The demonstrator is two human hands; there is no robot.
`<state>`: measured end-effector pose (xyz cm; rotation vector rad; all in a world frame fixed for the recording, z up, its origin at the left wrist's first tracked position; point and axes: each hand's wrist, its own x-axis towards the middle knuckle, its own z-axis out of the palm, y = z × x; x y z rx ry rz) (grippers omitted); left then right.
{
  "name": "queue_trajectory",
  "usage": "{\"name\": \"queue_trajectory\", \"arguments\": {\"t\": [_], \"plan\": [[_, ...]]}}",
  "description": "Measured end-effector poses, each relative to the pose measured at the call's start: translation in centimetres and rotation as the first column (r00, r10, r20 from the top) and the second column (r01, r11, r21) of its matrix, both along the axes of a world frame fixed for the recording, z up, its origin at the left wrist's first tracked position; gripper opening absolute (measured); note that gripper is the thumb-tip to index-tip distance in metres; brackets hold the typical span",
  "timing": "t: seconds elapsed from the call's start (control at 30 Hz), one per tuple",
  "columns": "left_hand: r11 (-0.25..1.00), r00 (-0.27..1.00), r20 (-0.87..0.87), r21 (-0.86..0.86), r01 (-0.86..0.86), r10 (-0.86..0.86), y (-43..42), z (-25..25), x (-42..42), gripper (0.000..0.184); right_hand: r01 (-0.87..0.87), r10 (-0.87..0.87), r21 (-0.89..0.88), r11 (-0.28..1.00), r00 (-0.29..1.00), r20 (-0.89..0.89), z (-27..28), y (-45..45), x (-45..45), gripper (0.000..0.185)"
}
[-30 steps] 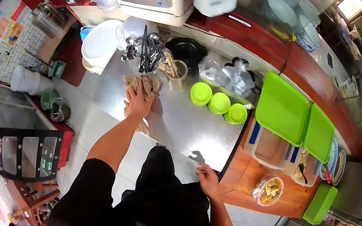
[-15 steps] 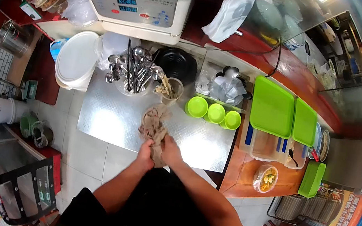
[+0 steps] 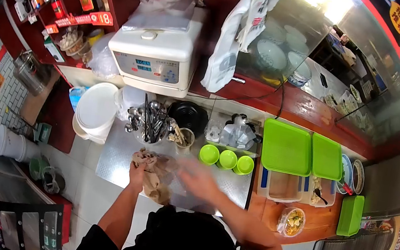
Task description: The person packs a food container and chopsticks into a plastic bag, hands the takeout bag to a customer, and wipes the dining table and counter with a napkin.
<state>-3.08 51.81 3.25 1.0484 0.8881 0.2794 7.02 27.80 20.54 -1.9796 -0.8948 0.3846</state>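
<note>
A crumpled brown cloth (image 3: 156,177) hangs over the front part of the metal tabletop (image 3: 115,164). My left hand (image 3: 136,173) grips its left side, fingers closed round the fabric. To the right of the cloth, my right hand (image 3: 197,178) is smeared by motion, so its fingers cannot be made out. Beyond the hands stand a container of metal spoons and chopsticks (image 3: 149,120) and a clear cup with wooden sticks (image 3: 183,140). Three green bowls (image 3: 227,159) line up at the back right of the tabletop.
A white lidded bucket (image 3: 96,108) stands at the left. Behind the tabletop is a white machine (image 3: 152,62) with a display. On the right are green trays (image 3: 286,147), clear bins (image 3: 283,187) and a container of food (image 3: 293,221) on a wooden surface.
The view has tilted up, showing more shelf. Both hands were together on the cloth; now they are apart, the right one moving in a blur, and the cloth hangs more spread out.
</note>
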Motion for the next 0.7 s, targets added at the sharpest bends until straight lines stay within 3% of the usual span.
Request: {"name": "queue_trajectory", "arguments": {"t": [0.03, 0.07, 0.1, 0.13, 0.17, 0.2, 0.23, 0.27, 0.33, 0.4, 0.47, 0.5, 0.57, 0.7], "plan": [[1.0, 1.0, 0.01, 0.012, 0.003, -0.003, 0.4, 0.3, -0.5, 0.043, 0.166, -0.162, 0.188, 0.968, 0.986, -0.034, 2.7, 0.2, 2.2, 0.041], [0.985, 0.994, -0.107, 0.172, 0.002, 0.017, 0.9, 0.8, -0.7, 0.049, 0.321, -0.308, 0.367, 0.873, 0.947, -0.095, 5.2, 0.4, 5.1, 0.035], [0.945, 0.974, -0.219, 0.327, 0.018, 0.057, 1.4, 1.5, -0.6, 0.055, 0.35, -0.409, 0.407, 0.844, 0.911, 0.064, 7.3, 0.0, 8.3, 0.037], [0.939, 0.977, -0.208, 0.342, 0.021, 0.054, 1.4, 2.9, -0.1, 0.055, 0.341, -0.457, 0.492, 0.801, 0.88, 0.133, 9.7, 0.1, 11.0, 0.04], [0.948, 1.0, -0.025, 0.318, 0.024, -0.017, 0.6, 5.6, 0.8, 0.055, 0.322, -0.507, 0.572, 0.754, 0.839, 0.197, 12.1, 0.3, 13.3, 0.043], [0.955, 0.984, 0.16, 0.294, 0.034, -0.084, -0.5, 8.4, 1.7, 0.056, 0.329, -0.537, 0.595, 0.734, 0.817, 0.211, 13.9, 0.7, 15.1, 0.052], [0.886, 0.951, 0.193, 0.444, 0.135, -0.242, -1.3, 11.4, 3.1, 0.053, 0.308, -0.551, 0.611, 0.73, 0.794, 0.258, 14.7, 1.3, 17.3, 0.057], [0.863, 0.908, 0.246, 0.466, 0.196, -0.339, -2.2, 14.0, 4.5, 0.052, 0.303, -0.556, 0.622, 0.722, 0.79, 0.26, 15.9, 1.6, 18.3, 0.057], [0.8, 0.817, 0.322, 0.543, 0.254, -0.478, -4.5, 20.0, 7.6, 0.052, 0.389, -0.594, 0.461, 0.798, 0.637, 0.491, 18.4, 2.5, 19.7, 0.061], [0.76, 0.777, 0.343, 0.599, 0.251, -0.527, -6.9, 25.7, 10.0, 0.053, 0.376, -0.621, 0.505, 0.777, 0.585, 0.521, 18.0, 3.1, 21.7, 0.059], [0.611, 0.684, 0.316, 0.755, 0.238, -0.657, -8.6, 29.4, 12.3, 0.055, 0.382, -0.624, 0.496, 0.78, 0.535, 0.569, 17.9, 2.8, 23.1, 0.042], [0.605, 0.68, 0.316, 0.762, 0.234, -0.661, -9.1, 30.6, 13.5, 0.055, 0.38, -0.63, 0.505, 0.775, 0.53, 0.568, 18.3, 2.4, 23.2, 0.042], [0.547, 0.645, 0.334, 0.822, 0.157, -0.687, -10.1, 32.6, 15.9, 0.058, 0.416, -0.619, 0.48, 0.773, 0.662, 0.423, 19.3, 1.2, 22.7, 0.026], [0.433, 0.614, 0.338, 0.902, 0.006, -0.713, -11.3, 35.8, 20.9, 0.061, 0.355, -0.568, 0.486, 0.798, 0.712, 0.412, 20.8, -0.9, 20.9, 0.021]]}}
